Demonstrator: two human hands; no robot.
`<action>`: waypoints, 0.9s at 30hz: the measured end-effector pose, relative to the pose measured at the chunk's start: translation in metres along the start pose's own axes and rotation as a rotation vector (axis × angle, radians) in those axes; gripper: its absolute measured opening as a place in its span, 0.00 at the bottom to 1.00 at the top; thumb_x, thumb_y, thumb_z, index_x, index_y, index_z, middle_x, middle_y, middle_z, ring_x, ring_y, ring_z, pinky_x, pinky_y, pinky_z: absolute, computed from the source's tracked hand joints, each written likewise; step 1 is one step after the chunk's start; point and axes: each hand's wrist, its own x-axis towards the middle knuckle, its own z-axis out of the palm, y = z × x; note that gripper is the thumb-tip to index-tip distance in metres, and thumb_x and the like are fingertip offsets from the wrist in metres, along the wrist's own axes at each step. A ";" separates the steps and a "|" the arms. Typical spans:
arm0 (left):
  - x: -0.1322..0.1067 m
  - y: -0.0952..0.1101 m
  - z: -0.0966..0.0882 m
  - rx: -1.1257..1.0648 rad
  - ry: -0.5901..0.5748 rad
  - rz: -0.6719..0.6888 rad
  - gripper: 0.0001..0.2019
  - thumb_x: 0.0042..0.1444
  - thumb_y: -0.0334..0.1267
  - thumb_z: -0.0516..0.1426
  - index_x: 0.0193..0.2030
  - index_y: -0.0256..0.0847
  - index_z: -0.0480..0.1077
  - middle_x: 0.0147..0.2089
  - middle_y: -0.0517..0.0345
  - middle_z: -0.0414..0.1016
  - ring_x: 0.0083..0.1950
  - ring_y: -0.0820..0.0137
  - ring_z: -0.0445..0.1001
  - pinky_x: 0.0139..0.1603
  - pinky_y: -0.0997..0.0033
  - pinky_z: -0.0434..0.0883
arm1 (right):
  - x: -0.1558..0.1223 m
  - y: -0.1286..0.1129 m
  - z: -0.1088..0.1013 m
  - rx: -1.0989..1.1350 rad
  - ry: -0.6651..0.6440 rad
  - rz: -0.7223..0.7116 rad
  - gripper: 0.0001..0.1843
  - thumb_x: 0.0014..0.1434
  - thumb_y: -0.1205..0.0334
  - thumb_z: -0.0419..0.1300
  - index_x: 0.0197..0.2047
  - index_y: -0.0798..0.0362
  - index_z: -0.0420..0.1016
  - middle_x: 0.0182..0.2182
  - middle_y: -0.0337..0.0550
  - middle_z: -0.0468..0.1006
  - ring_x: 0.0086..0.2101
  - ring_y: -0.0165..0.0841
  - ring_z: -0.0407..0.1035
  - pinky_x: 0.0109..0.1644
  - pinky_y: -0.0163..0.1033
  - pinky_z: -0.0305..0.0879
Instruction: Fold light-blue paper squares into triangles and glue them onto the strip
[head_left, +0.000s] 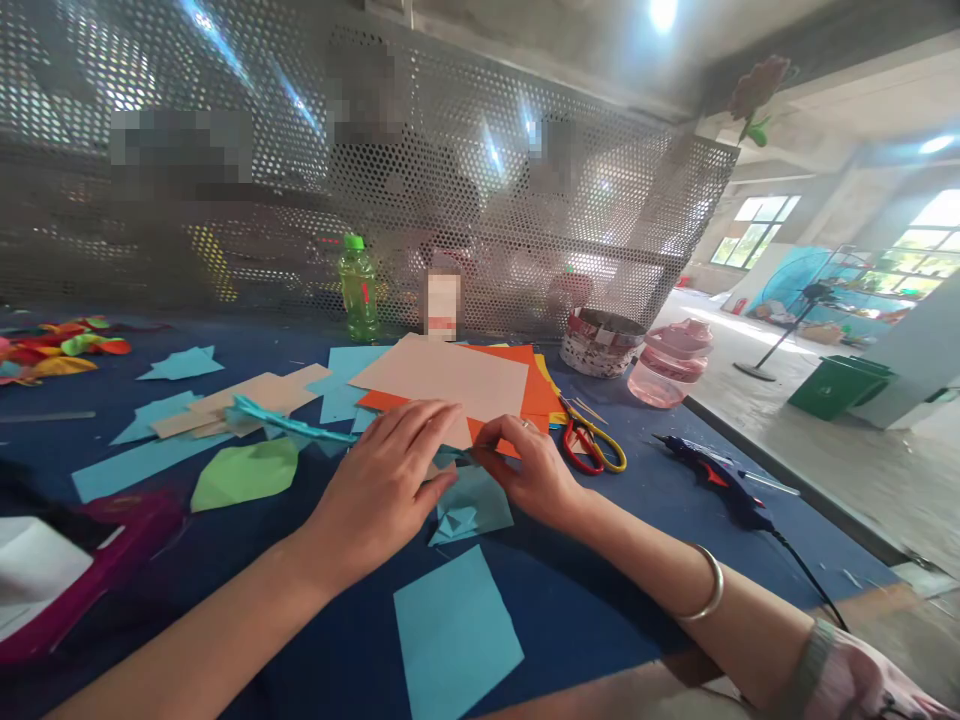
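Dead centre of the frame, the folded paper lies flat on the table, blue on blue, with both your hands on it. Your left hand lies palm down, fingers stretched out together, covering the paper's left side and pressing on it. Your right hand comes in from the right, fingers curled, thumb and forefinger pinching the paper's upper edge. The fingertips of the two hands almost meet there. A bracelet sits on your right forearm.

Just below the hands, toward the bottom edge, lies a blue square, flat and apart from the fold. Just above your fingers there's a pink sheet on top of an orange sheet. To the right of those are the scissors, blades shut, and further right the glue gun with its cord trailing off. Left of centre is a green leaf. At the back stands a green bottle against the mesh screen.
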 end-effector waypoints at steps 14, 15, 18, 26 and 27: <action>0.019 0.001 0.020 -0.068 -0.239 0.013 0.11 0.59 0.30 0.55 0.45 0.38 0.77 0.44 0.47 0.83 0.47 0.56 0.79 0.52 0.54 0.71 | -0.010 0.012 -0.085 -0.390 -0.138 0.260 0.11 0.66 0.63 0.52 0.48 0.53 0.72 0.44 0.47 0.78 0.40 0.34 0.72 0.45 0.38 0.66; 0.018 0.000 0.021 -0.072 -0.242 0.017 0.11 0.59 0.31 0.55 0.46 0.38 0.77 0.46 0.47 0.83 0.48 0.56 0.79 0.52 0.54 0.71 | -0.017 0.018 -0.104 -0.466 -0.135 0.388 0.10 0.65 0.61 0.53 0.46 0.51 0.73 0.42 0.45 0.78 0.38 0.33 0.72 0.43 0.36 0.66; 0.015 -0.003 0.027 -0.090 -0.251 0.024 0.13 0.60 0.33 0.54 0.49 0.40 0.76 0.49 0.49 0.82 0.50 0.58 0.78 0.54 0.56 0.70 | -0.046 0.036 -0.157 -0.607 -0.098 0.583 0.11 0.63 0.59 0.53 0.36 0.52 0.75 0.31 0.43 0.78 0.31 0.34 0.70 0.37 0.36 0.63; 0.018 -0.007 0.035 -0.124 -0.267 0.053 0.16 0.62 0.34 0.50 0.44 0.40 0.79 0.47 0.47 0.83 0.47 0.55 0.79 0.49 0.55 0.73 | -0.116 0.066 -0.208 -0.807 -0.049 0.971 0.19 0.64 0.48 0.53 0.33 0.51 0.77 0.31 0.48 0.80 0.34 0.40 0.74 0.34 0.38 0.59; 0.019 -0.007 0.036 -0.124 -0.274 0.052 0.15 0.62 0.34 0.50 0.44 0.40 0.79 0.47 0.47 0.83 0.47 0.54 0.79 0.48 0.55 0.73 | -0.119 0.068 -0.208 -0.821 -0.029 0.996 0.19 0.63 0.47 0.53 0.34 0.52 0.76 0.34 0.51 0.80 0.36 0.42 0.74 0.36 0.39 0.59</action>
